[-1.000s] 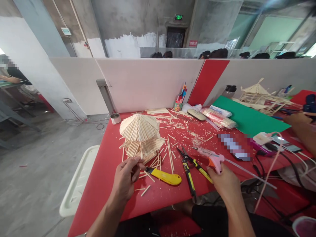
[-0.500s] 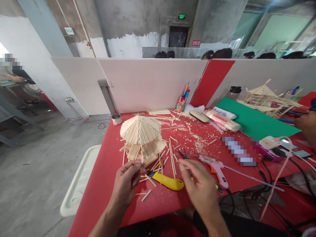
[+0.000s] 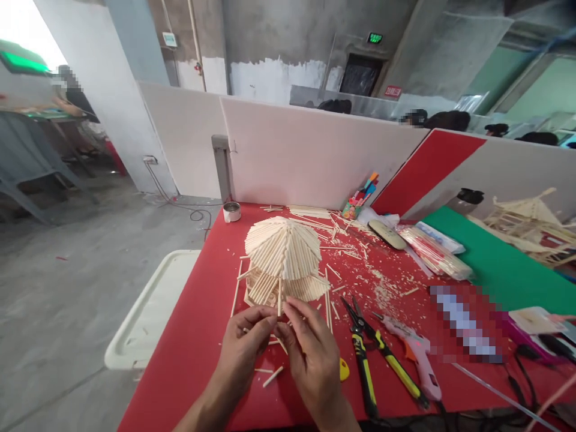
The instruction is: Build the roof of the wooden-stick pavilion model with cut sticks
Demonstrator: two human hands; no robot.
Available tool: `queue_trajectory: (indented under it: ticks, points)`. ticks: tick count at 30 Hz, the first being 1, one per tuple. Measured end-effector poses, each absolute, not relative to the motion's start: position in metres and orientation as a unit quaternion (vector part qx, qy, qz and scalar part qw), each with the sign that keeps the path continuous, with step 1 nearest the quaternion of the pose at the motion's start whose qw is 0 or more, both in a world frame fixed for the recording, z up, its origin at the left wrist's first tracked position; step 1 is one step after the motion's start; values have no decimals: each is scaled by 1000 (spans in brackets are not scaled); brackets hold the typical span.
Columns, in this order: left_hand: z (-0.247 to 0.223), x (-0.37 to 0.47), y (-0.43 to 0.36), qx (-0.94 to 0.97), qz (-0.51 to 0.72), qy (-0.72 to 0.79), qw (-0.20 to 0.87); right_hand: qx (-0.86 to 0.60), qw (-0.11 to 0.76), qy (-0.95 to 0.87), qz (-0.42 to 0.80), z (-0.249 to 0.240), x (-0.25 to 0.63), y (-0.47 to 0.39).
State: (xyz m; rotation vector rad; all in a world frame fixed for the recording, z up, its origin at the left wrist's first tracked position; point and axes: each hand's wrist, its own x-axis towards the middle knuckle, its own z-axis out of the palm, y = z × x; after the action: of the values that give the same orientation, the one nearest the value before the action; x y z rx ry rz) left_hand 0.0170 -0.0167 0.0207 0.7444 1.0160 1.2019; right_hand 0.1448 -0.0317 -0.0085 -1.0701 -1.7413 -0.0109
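A model pavilion (image 3: pixel 284 249) built of thin wooden sticks stands on the red table, with a layered, pointed roof. At its near corner a wooden stick (image 3: pixel 280 297) juts toward me from the lower roof. My left hand (image 3: pixel 247 345) is closed in a pinch at the near end of this stick. My right hand (image 3: pixel 312 354) pinches at the same spot from the other side, its fingertips close to the left ones. The fingers partly cover the stick's end. A yellow utility knife (image 3: pixel 344 369) lies mostly hidden behind my right hand.
To the right lie pliers (image 3: pixel 366 354) with yellow-black handles and a pink glue gun (image 3: pixel 416 354). Stick offcuts (image 3: pixel 382 288) litter the table (image 3: pixel 180 360). Farther back are a pen holder (image 3: pixel 353 207), bagged sticks (image 3: pixel 432 252), a green board (image 3: pixel 486 258) and a small tin (image 3: pixel 231 211).
My right hand has moved left from above the pliers to join my left hand at the stick. The pliers now show fully, and the knife is mostly covered. The view has shifted.
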Motion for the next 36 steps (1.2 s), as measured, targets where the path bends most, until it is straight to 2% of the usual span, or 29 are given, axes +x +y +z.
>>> queue_trajectory:
  ticks: [5,17,36]
  points:
    - [12,15,-16,375,525,421,637,-451,521,-725,-18,-10,144,-30]
    - [9,15,-18,495,523,446,531,-462,511,-725,-26,-9,143,-33]
    - [10,13,-17,512,534,432,515,-472,512,-717,-29,-10,143,-31]
